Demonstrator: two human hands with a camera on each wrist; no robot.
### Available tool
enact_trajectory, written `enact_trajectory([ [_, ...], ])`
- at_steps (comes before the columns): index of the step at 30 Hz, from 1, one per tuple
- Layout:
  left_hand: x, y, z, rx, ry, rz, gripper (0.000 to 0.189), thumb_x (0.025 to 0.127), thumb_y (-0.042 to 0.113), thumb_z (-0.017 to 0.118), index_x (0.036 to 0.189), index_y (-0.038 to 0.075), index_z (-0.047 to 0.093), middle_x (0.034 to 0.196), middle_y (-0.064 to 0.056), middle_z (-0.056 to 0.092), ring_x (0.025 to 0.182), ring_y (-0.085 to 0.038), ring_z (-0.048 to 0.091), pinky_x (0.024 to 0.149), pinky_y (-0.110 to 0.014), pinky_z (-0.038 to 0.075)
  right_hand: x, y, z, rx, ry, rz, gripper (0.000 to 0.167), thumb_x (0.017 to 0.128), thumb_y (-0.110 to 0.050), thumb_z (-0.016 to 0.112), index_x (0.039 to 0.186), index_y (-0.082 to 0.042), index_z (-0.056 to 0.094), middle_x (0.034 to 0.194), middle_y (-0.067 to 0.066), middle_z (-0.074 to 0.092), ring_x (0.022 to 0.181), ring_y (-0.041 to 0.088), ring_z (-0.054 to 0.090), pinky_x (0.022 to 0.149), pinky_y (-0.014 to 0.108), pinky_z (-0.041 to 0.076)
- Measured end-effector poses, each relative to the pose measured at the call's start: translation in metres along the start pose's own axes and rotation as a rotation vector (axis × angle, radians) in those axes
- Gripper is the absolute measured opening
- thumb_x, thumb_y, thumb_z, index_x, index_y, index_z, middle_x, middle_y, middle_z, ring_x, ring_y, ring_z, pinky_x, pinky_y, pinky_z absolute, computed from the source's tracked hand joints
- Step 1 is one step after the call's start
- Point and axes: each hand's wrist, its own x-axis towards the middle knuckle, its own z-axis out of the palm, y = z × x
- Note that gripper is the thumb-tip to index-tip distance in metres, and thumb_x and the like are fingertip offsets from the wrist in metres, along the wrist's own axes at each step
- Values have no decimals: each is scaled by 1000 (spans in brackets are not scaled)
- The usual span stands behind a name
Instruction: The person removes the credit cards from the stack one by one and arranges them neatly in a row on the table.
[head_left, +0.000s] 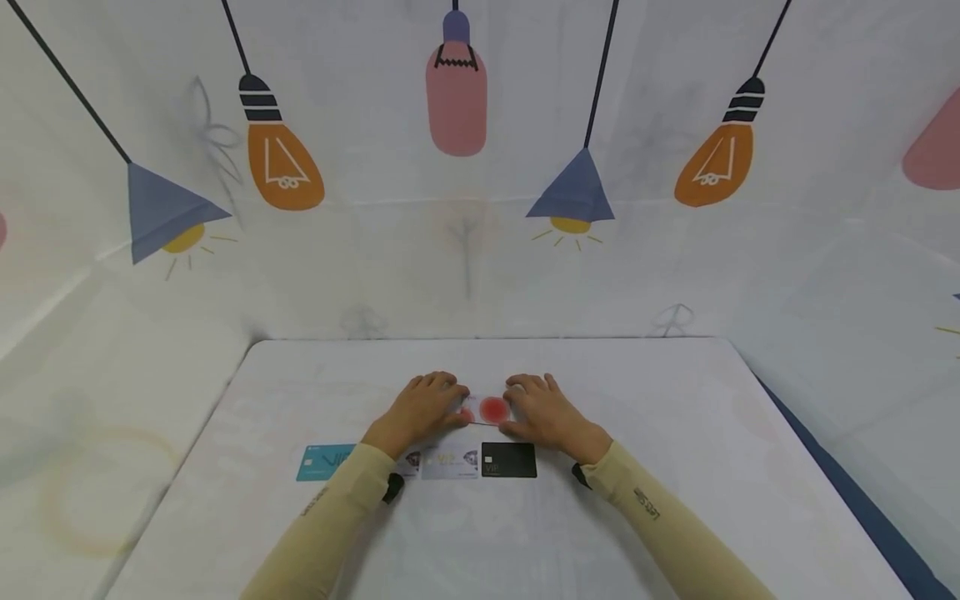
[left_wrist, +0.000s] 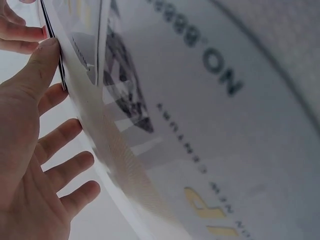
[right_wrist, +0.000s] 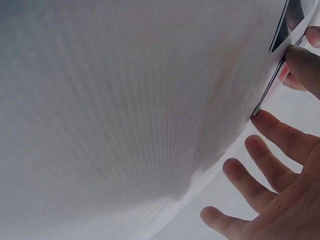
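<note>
Fingers (left_wrist: 62, 137) of the left hand (head_left: 420, 410): thumb and index nearly together on the left end of one red-circle card (head_left: 493, 409), other three spread, holding nothing. Right hand (head_left: 547, 417) mirrors it: thumb and index have the card's right end, other three fanned out. Two hands, one card between them. Two red circles visible on it, one whole, one partly covered by the left fingers. Can't tell if the card touches the table.

Just on the person's side of the fingers, one row, four cards visible. Left to right: one teal card (head_left: 318, 463), partly behind the left sleeve (head_left: 322, 525); one pale card (head_left: 408, 465), also partly covered; one silver VIP card (head_left: 448, 462); one black VIP card (head_left: 509, 460), nearest below the right thumb. More could be hidden under the sleeve. Right sleeve (head_left: 667, 525) makes two, both yellowish with dark lettering.

White table (head_left: 637, 375) spreads around the fingers. Well beyond them, wall (head_left: 375, 267) with two orange bulbs (head_left: 285, 167), two blue lampshades (head_left: 573, 187), one whole pink lamp (head_left: 456, 100).
</note>
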Motion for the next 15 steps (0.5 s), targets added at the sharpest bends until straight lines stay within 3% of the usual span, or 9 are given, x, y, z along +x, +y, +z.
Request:
enact_trajectory([
  [15,-2,0,-5,-33,-34,-12,56,97,55,62,143,25,53,148,-6,49,136,-29,47,114,-53,38,0,3,0,40,-19,-14,50,91,-43,75,125,-7,68,141,14,56,132,36,50,111,67,33],
])
